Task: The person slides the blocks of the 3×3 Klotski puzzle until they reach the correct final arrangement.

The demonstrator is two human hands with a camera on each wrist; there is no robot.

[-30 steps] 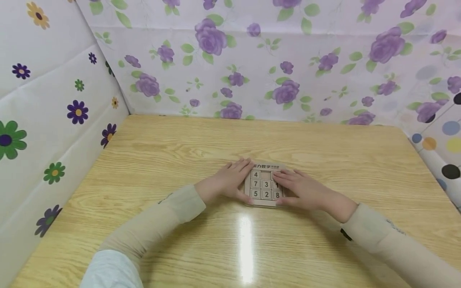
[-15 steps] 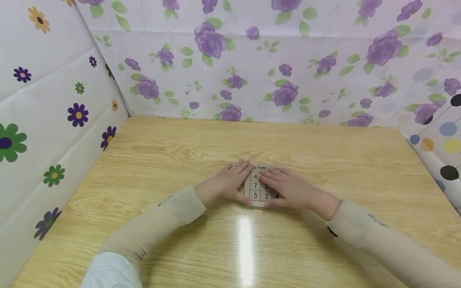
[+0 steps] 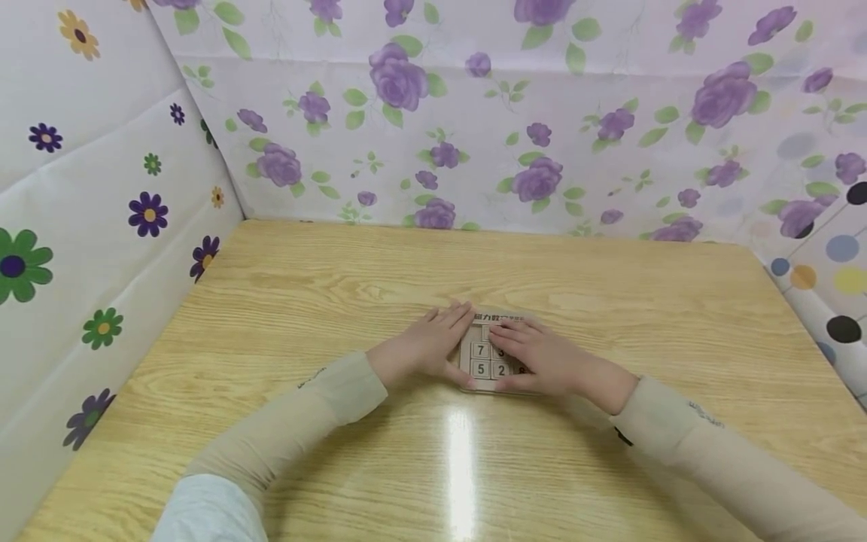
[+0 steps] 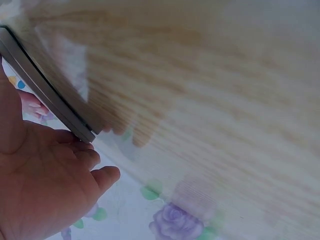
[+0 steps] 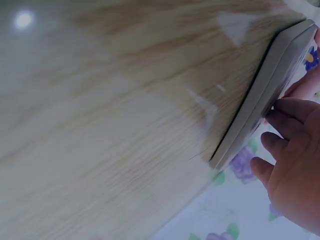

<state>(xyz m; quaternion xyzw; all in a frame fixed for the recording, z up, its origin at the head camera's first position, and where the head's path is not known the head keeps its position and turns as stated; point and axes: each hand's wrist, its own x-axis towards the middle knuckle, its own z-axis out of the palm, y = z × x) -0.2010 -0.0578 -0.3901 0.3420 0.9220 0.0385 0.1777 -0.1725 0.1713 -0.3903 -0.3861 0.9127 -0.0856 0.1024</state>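
Observation:
A wooden number slide puzzle (image 3: 481, 384) lies flat on the table, with tiles 7, 5 and 2 plainly readable. My left hand (image 3: 428, 342) holds its left side, thumb at the near corner and index finger at the far corner. The right hand (image 3: 552, 360) reaches over the right part, its fingertips on a top-row tile (image 3: 485, 333) and its thumb near the front edge. This hand covers several right-hand tiles. A gap shows in the top-left slot. Seen edge-on, the puzzle frame (image 4: 47, 92) meets the left fingers; in the right wrist view, the right fingertips (image 5: 280, 120) touch its top.
The wood-grain table (image 3: 339, 278) surrounds the puzzle and reflects a bright streak of light. Behind it hangs a purple-flowered cloth (image 3: 400, 135). Another flowered cloth (image 3: 101, 248) borders the left side, and a dotted one (image 3: 840, 263) the right.
The right hand has moved left across the puzzle, its fingertips now over the top row. The top-row tile at the left has slid right, leaving a gap at the corner. The left hand stays put.

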